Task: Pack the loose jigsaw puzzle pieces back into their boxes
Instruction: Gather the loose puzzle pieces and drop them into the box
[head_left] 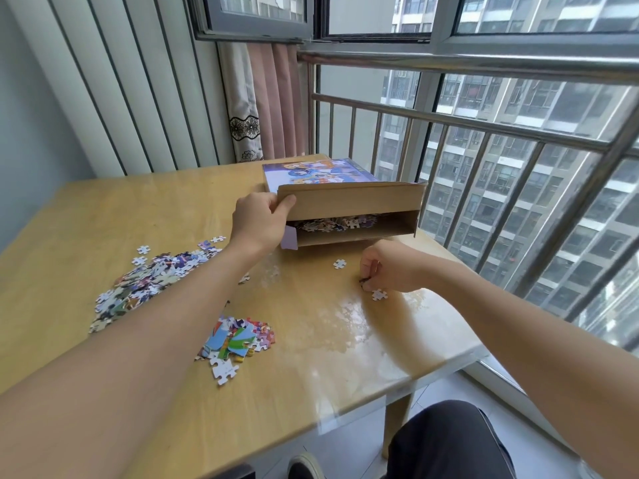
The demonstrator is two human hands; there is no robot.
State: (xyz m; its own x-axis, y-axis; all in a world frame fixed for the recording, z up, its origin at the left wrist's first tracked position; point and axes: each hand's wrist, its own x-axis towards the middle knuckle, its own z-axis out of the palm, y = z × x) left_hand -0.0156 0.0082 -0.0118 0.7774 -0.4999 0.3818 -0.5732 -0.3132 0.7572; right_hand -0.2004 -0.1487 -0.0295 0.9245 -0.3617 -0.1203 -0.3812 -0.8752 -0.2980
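Puzzle pieces (152, 288) mid-packing: our left hand (257, 221) grips the box (349, 209) flap open; right hand (387, 267) pinches one piece. Next, drop it inside.

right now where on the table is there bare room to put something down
Bare table lies at the far left, between the wall and the puzzle box. Another bare patch runs along the near edge, right of the colourful pieces. The left middle is crowded with the big loose pile. By the right hand, only stray single pieces.
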